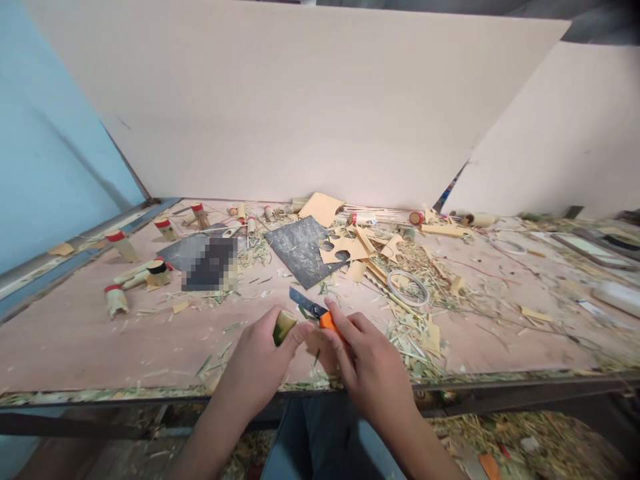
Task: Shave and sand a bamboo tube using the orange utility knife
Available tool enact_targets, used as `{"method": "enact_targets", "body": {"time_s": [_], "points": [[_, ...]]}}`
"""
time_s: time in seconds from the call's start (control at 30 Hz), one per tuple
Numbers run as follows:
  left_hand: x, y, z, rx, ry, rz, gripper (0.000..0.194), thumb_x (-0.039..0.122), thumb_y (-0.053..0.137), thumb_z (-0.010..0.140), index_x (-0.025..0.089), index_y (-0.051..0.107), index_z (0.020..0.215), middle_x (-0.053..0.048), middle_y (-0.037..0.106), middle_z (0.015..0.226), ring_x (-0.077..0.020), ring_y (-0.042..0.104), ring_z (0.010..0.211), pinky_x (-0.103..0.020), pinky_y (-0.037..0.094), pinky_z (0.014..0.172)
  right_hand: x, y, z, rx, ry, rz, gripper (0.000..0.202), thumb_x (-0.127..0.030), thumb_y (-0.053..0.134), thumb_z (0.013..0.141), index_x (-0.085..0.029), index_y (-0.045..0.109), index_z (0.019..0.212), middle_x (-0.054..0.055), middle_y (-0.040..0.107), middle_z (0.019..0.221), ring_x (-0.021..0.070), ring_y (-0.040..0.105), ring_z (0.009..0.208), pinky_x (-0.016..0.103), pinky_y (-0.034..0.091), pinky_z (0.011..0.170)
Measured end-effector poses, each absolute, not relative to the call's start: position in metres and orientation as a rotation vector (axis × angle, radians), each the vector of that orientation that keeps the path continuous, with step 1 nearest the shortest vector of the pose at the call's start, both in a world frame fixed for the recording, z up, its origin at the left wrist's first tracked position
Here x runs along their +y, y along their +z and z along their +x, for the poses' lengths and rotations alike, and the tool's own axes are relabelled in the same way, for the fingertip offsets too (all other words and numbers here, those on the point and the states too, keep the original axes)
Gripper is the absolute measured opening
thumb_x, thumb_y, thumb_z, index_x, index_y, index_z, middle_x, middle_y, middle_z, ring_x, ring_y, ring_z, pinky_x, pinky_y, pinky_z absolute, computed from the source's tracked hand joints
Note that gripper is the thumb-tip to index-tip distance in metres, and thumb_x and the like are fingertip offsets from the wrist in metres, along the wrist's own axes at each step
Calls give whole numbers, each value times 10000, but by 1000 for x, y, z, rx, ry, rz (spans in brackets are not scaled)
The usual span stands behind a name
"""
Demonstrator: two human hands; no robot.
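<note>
My left hand [263, 357] is closed around a short piece of green bamboo [284, 327] near the front of the table. In my right hand [367, 350] is an orange-handled utility knife [329, 321], its blade pointing up and to the left. The blade lies just beyond the bamboo's upper end, beside my left thumb; whether they touch I cannot tell. Thin green shavings show near the blade. Beyond my hands lies a dark grey sandpaper sheet [303, 250]. Cut yellowish sheet pieces with round holes [345, 249] overlap its right side.
Several red-topped bamboo tubes [123, 245] stand or lie at the left. A tape roll [408, 288] rests among shavings [420, 333] on the right. A phone-like device [593, 250] lies far right. A pale board [310, 107] rises behind the table.
</note>
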State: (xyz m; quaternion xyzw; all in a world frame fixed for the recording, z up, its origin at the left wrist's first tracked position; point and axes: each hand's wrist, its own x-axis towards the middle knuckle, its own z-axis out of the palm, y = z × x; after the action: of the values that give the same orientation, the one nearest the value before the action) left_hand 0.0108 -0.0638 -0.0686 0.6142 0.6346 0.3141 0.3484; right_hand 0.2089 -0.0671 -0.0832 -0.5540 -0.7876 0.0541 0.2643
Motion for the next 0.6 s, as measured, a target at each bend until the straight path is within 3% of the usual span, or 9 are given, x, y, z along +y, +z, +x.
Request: {"method": "enact_targets", "body": {"time_s": [0.17, 0.27, 0.5, 0.6], "points": [[-69, -61, 6, 1253, 833, 1386, 402, 625, 410, 1035, 279, 542, 1193, 33, 546, 815, -152, 495, 690, -251, 416, 634, -66, -85, 211, -2036, 148, -1468, 489, -420, 377, 1106, -267, 481, 1559, 85, 673, 994, 229, 682, 838, 312, 526, 692], [-69, -63, 3, 1113, 832, 1275, 423, 609, 476, 1022, 294, 475, 1305, 44, 542, 821, -126, 470, 634, -229, 420, 580, -66, -85, 212, -2032, 158, -1460, 491, -420, 388, 1105, -266, 478, 1562, 85, 676, 995, 227, 681, 839, 311, 528, 687], [-65, -70, 1, 1190, 869, 1272, 487, 545, 622, 967, 291, 429, 1336, 79, 499, 749, -107, 501, 588, -205, 423, 540, -67, -81, 215, -2048, 245, -1386, 473, -396, 408, 1101, -273, 490, 1551, 71, 670, 1006, 209, 675, 863, 298, 530, 713], [-63, -70, 1, 1187, 886, 1232, 449, 487, 703, 912, 248, 495, 1231, 63, 555, 800, -98, 510, 574, -210, 431, 528, -68, -79, 217, -2098, 308, -1311, 468, -385, 418, 1099, -271, 495, 1547, 71, 667, 1023, 204, 671, 892, 294, 532, 732]]}}
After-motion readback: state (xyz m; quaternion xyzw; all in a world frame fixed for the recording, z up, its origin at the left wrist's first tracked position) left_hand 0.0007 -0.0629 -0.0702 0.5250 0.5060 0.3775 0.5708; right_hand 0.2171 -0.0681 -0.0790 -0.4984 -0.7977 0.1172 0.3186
